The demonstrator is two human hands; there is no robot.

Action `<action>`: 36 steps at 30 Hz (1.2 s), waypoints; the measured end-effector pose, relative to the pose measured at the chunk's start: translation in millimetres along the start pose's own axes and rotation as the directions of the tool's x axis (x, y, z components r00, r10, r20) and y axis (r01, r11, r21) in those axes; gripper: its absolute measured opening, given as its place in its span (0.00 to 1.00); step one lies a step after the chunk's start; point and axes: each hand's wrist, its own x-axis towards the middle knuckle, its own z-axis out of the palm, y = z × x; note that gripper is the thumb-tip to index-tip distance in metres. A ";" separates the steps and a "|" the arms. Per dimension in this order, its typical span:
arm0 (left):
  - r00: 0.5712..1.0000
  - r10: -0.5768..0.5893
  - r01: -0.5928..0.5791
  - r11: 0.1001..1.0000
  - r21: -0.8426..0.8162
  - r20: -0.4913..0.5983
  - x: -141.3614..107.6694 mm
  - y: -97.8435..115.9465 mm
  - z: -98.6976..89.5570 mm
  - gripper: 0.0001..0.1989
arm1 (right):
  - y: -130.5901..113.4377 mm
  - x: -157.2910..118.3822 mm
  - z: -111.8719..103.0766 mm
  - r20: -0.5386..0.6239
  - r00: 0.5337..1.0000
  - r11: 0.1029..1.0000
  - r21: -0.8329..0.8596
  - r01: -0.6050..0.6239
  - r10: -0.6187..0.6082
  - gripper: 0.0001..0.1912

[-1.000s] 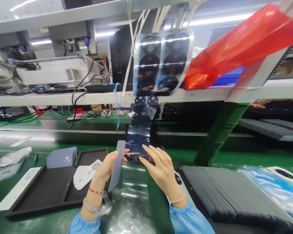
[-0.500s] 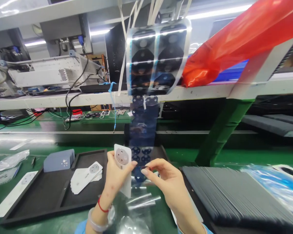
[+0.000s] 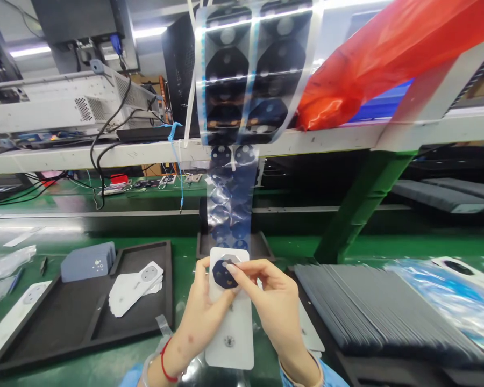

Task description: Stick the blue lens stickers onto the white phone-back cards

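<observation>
My left hand is closed on a white rounded-corner panel, its thumb lying across the front. Over the panel's upper end sits a dark, many-sided sticker with small holes. My right hand pinches the right edge of that sticker between thumb and fingertips. Whether the sticker is stuck down or only touching, I cannot tell. Behind the panel hangs a strip of the same dark stickers, running down from a roll above.
To the left, a black tray holds white panels and grey-blue plates. Many dark grey plates stand in a row at right, beside a blue-and-white plastic wrap. A green post and white shelf beam rise behind.
My right hand has brought the sticker onto the panel's upper end. The left hand has turned the panel to face me and shifted it slightly right. The camera view has shifted a little.
</observation>
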 end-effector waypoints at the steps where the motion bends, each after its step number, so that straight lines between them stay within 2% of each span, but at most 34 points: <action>1: 1.000 -0.013 0.013 0.999 -0.041 -0.004 -0.9 -0.4 1.4 0.25 | -0.2 -0.9 0.3 -0.007 1.000 1.000 0.016 0.003 -0.003 0.10; 4: 0.999 -0.019 0.015 0.994 -0.112 -0.029 -3.8 -2.6 5.2 0.28 | -0.5 -3.7 0.9 -0.024 0.999 0.998 0.048 0.027 -0.026 0.11; 6: 0.999 0.013 -0.017 0.994 -0.104 -0.044 -6.6 -5.1 6.1 0.28 | -0.3 -5.8 1.4 -0.039 0.998 0.997 0.056 0.046 -0.044 0.10; 10: 0.986 0.139 -0.138 0.990 0.013 -0.088 -12.5 -10.6 5.1 0.28 | 1.1 -10.4 2.2 -0.069 0.996 0.996 0.051 0.067 -0.063 0.09; 13: 0.975 0.196 -0.187 0.978 0.089 -0.104 -14.9 -12.0 4.7 0.28 | 1.7 -13.0 2.0 -0.078 0.994 0.996 0.040 0.080 -0.077 0.09; 24: 0.973 0.210 -0.202 0.976 0.082 -0.101 -19.2 -9.0 7.6 0.26 | -2.1 -14.5 3.2 -0.087 0.991 0.995 0.004 0.100 -0.100 0.13; 36: 0.970 0.219 -0.210 0.974 0.088 -0.108 -19.2 -10.6 7.8 0.27 | 0.5 -16.5 5.1 -0.088 0.992 0.994 0.036 0.099 -0.096 0.12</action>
